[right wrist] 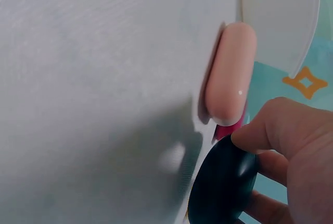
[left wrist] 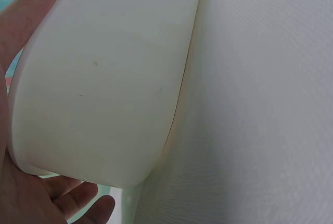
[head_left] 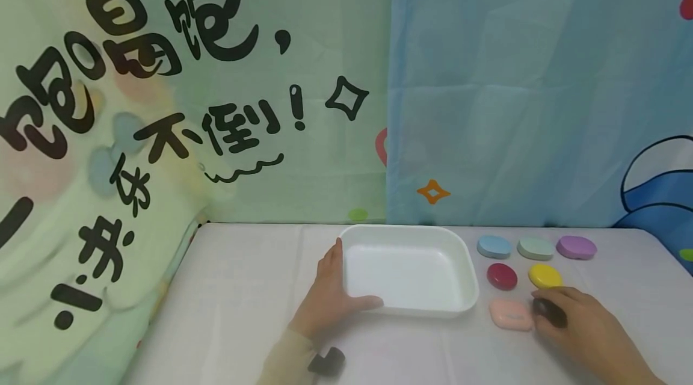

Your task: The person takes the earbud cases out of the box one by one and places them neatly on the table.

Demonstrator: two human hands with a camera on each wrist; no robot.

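The left hand [head_left: 338, 295] grips the left end of a shallow white tray [head_left: 408, 314], thumb at its near side and fingers round the left side. In the left wrist view the tray's smooth outer wall [left wrist: 104, 88] lies between thumb and fingers. A smooth black oval, soap-like piece [head_left: 551, 313] is pinched between the thumb and fingers of the right hand [head_left: 585, 325]. Right beside it on the cloth lies a pink rounded, soap-like piece [head_left: 511, 314], which shows closer in the right wrist view. Just beyond the right fingertips is a round yellow piece [head_left: 545, 275].
A round red piece [head_left: 502, 277] lies right of the tray. Behind it, blue [head_left: 494, 246], pale green [head_left: 535, 248] and purple [head_left: 577, 247] ovals form a row. White cloth [head_left: 227, 313] covers the table, with printed fabric [head_left: 303, 186] hanging behind and at the left.
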